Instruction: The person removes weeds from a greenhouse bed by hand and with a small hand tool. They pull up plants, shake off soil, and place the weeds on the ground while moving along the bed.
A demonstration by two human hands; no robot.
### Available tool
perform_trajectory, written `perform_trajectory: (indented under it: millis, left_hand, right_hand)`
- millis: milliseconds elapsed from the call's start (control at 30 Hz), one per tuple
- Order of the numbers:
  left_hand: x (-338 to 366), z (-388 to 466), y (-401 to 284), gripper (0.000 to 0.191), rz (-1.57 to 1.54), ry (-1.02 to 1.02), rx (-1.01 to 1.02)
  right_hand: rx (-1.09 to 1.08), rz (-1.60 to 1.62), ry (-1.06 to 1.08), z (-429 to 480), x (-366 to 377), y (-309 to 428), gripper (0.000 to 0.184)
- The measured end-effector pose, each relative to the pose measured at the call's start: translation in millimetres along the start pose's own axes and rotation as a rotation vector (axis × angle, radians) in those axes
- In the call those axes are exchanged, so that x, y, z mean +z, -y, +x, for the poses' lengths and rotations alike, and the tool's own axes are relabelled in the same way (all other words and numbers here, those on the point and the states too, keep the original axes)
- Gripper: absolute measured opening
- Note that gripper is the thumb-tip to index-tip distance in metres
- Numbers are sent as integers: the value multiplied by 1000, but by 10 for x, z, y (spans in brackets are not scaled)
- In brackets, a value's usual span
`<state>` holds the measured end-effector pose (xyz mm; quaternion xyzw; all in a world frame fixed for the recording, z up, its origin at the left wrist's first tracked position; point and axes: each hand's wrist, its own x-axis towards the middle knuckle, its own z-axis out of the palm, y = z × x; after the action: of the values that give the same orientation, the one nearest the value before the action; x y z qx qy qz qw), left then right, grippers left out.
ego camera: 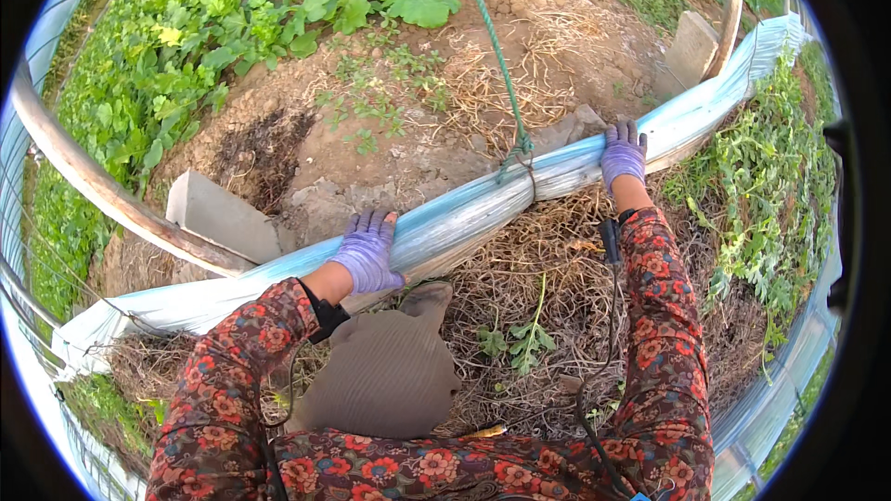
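A long roll of blue-white plastic film (445, 233) runs across in front of me, rising from lower left to upper right. My left hand (369, 250), in a purple glove, lies over the roll with its fingers on the far side and its thumb on the near side. Farther right, my right hand (624, 152), gloved alike, has its fingers bent over the film. Between the hands, a green rope (502, 69) comes down to a knot (518, 149) at the roll. A thin tie (533, 181) circles the film there.
Concrete blocks (219, 216) (688, 56) stand beside curved poles (104, 167) (728, 10) beyond the roll. Leafy plants (278, 7) grow past bare soil (411, 111). Dry vines (529, 292) cover the near ground by my trousered leg (390, 376). Green vines (766, 202) hang at right.
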<state>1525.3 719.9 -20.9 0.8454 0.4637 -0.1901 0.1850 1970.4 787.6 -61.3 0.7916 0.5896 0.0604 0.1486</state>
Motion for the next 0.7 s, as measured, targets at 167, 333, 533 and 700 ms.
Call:
perform_trajectory:
  millis: [167, 333, 533, 700]
  left_hand:
    - [59, -21, 105, 100, -32, -35, 9]
    - [-237, -425, 84, 89, -192, -357, 126]
    - [-516, -1772, 939, 56, -305, -1049, 454]
    - [-289, -3011, 2794, 46, -159, -1362, -386]
  right_hand:
    - [57, -139, 97, -280, -464, 162, 66]
    - [86, 293, 43, -1721, -607, 645, 82]
    - [33, 923, 351, -3847, -161, 887, 60]
    - [213, 852, 426, -4817, -109, 401, 52]
